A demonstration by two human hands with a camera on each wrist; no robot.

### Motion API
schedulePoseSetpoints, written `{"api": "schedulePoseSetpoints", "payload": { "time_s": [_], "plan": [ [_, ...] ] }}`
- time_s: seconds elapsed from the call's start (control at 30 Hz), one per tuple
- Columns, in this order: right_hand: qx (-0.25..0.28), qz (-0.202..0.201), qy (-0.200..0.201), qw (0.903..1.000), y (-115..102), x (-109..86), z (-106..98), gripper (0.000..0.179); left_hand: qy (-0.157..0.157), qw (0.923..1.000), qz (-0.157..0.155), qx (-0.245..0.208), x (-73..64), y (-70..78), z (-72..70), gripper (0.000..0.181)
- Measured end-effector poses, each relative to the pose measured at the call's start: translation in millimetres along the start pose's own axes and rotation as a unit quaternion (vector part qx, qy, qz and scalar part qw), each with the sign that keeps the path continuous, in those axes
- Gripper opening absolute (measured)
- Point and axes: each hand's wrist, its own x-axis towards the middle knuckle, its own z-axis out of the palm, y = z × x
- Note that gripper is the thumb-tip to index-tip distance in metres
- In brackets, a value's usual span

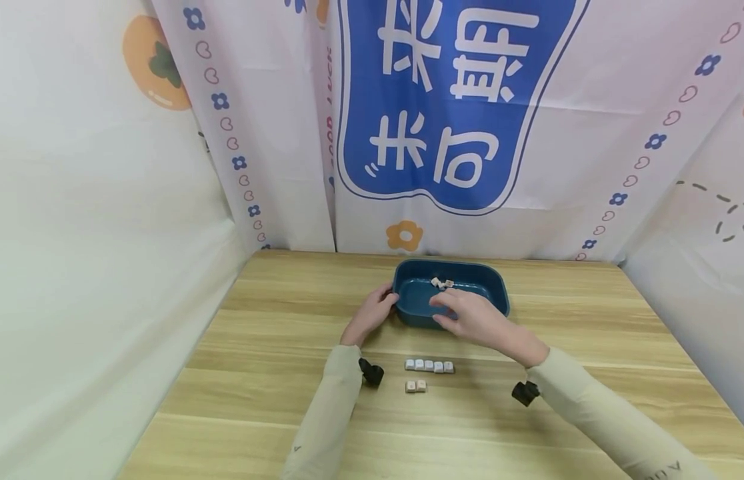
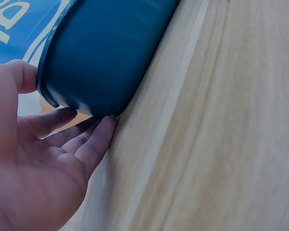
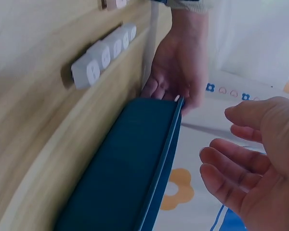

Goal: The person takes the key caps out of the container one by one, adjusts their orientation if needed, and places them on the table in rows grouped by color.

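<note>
A dark blue plastic bin (image 1: pixel 415 321) stands near the back of the table. Inside, by its far wall, lie a few small keycaps (image 1: pixel 442 283). My left hand (image 1: pixel 374 312) grips the bin's left end, thumb at the rim and fingers against the outer wall. Above the bin's front right part hovers my right hand (image 1: pixel 473 319), fingers loosely bent; the right wrist view shows nothing between them. Closer to me, several white keycaps (image 1: pixel 429 366) form a row. Two more keycaps (image 1: pixel 417 387) sit side by side below that row's left end.
The wooden table (image 1: pixel 258 373) meets a printed cloth (image 1: pixel 372 230) along its back edge. More white cloth (image 1: pixel 108 280) hangs at the left, and another sheet closes the right side. Each wrist carries a small black device (image 1: pixel 371 372).
</note>
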Motion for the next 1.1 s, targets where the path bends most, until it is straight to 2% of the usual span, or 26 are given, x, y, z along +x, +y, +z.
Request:
{"api": "schedulePoseSetpoints", "payload": {
  "time_s": [0.23,0.53,0.9,1.1],
  "plan": [
    [-0.004,0.013,0.009,0.9999,14,2.9,0,0.023,0.000,1.0000,0.001,0.003,-0.7,-1.8,-0.1,0.048],
    [-0.015,0.040,-0.003,0.9991,34,11.9,2,0.030,0.002,1.0000,0.005,0.000,-2.1,-0.7,0.0,0.047],
    [-0.012,0.080,-0.018,0.9965,56,18.5,17,0.032,-0.015,0.9998,-0.001,-0.013,-0.6,0.6,-1.2,0.048],
    [-0.002,0.093,-0.029,0.9953,65,22.8,24,0.031,-0.011,0.9998,-0.004,-0.013,-0.2,-0.1,-1.7,0.048]
  ]
}}
